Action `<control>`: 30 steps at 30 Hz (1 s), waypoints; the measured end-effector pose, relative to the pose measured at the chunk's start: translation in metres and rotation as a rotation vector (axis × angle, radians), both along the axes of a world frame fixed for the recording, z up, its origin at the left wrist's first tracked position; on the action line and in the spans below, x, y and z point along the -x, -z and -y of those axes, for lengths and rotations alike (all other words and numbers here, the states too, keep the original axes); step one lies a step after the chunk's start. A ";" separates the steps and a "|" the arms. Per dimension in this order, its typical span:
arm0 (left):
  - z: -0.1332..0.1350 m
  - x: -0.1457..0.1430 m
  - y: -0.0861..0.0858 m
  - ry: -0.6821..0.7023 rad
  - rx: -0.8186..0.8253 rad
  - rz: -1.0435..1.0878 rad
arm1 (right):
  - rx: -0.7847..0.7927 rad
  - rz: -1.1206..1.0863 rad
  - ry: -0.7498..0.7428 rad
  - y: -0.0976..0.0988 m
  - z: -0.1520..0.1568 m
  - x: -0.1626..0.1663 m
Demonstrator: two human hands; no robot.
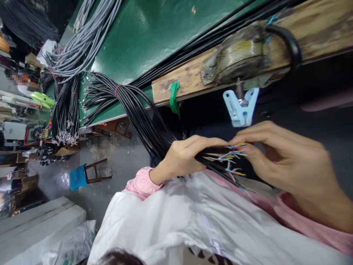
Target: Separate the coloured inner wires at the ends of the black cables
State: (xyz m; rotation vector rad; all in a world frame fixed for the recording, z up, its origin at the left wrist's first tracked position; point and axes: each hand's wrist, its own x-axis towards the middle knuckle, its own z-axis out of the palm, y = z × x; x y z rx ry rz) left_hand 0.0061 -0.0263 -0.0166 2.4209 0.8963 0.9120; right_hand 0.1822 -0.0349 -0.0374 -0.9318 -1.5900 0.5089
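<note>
My left hand [187, 152] is wrapped round several black cables [215, 167] above my lap, their stripped ends pointing right. Thin coloured wires [234, 171] fan out of the cut sheaths. At the end of the uppermost cable, my right hand [289, 158] pinches a few of these wires between thumb and forefinger, the fingertips of both hands nearly meeting there. Just above the right hand, a light blue plastic clip [241, 106] hangs from a metal tip on a worn, tape-wrapped tool [239, 55] fixed to a wooden board [187, 79].
A green table [143, 36] carries a tied black cable bundle [129, 97] that hangs over its edge, plus grey cable coils [85, 48]. A green hook [173, 96] sits on the board. A blue chair [78, 177] stands on the floor at left, near white boxes [55, 221].
</note>
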 end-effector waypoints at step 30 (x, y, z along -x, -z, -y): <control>-0.004 -0.002 -0.019 0.088 0.348 0.388 | -0.317 0.285 -0.093 -0.023 -0.004 -0.019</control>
